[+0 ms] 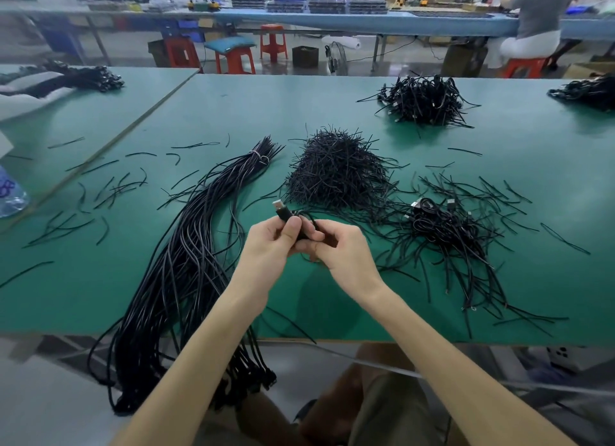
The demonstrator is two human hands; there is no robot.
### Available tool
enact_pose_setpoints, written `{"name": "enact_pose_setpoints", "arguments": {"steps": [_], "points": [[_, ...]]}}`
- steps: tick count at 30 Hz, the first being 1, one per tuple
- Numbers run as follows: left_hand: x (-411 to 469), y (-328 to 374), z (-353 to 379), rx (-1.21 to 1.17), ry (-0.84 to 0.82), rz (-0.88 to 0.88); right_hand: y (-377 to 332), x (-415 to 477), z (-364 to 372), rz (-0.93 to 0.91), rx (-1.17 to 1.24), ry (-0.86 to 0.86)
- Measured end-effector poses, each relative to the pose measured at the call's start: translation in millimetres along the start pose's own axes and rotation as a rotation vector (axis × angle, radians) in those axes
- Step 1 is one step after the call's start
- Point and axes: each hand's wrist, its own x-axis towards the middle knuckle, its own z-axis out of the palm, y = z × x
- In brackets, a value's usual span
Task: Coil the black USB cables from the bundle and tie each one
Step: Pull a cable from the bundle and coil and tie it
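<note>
Left fingers (293, 230): clamped on the plug end of one cable (285, 215), with the thumb laid along the black plug body.
Right fingers (315, 236): curled in, pinching the same cable just beside the left thumb. Can't tell whether a tie is also in the pinch.
Left hand (268, 247) / right hand (342, 252): knuckles nearly touching, both raised over the bench (332, 106) on the near side of the pile of ties (336, 176).
Cable, place: in the hands, just short of the pile's near edge. A thin loop shows above the fingers; the rest is hidden in the palms.
Cable, axis: the plug's long axis runs up and to the left, away from the person. Its metal tip (278, 204) points at the pile's near-left corner.
Step (judged): one cable coiled or nearly coiled, not yet visibly tied.
Key relation: the pile lies straight beyond the fingers and slightly right, so the right hand is nearer. A short forward reach would get a tie while the left hand keeps the coil.
Bundle (186, 262): left of the pile, long axis running from beside the pile's far-left edge back over the bench's near edge, banded at its far end. The left hand is nearer.
Heap of finished cables (446, 226): right of the pile, near it.
Loose ties (109, 189): scattered well left of the pile, and also around the heap.
Far heap (424, 101): beyond the pile and to its right, well apart.
</note>
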Motion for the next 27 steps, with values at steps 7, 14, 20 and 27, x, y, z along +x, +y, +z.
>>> {"name": "enact_pose_setpoints", "arguments": {"steps": [7, 14, 20, 27], "points": [[3.6, -8.8, -9.6, 0.226, 0.091, 0.006, 1.1, -5.1, -13.8, -0.106, -0.355, -0.028], [22.8, -5.2, -26.8, 0.573, -0.128, -0.098, 5.2, -11.8, -17.1, -0.143, -0.616, -0.133], [28.1, 1.7, -29.2, 0.943, -0.468, -0.094, 4.4, -11.6, -15.2, -0.293, -0.801, -0.223], [29.6, -13.2, -21.4, 0.970, -0.343, 0.007, 2.4, -0.3, -14.0, -0.377, -0.878, -0.117]]}}
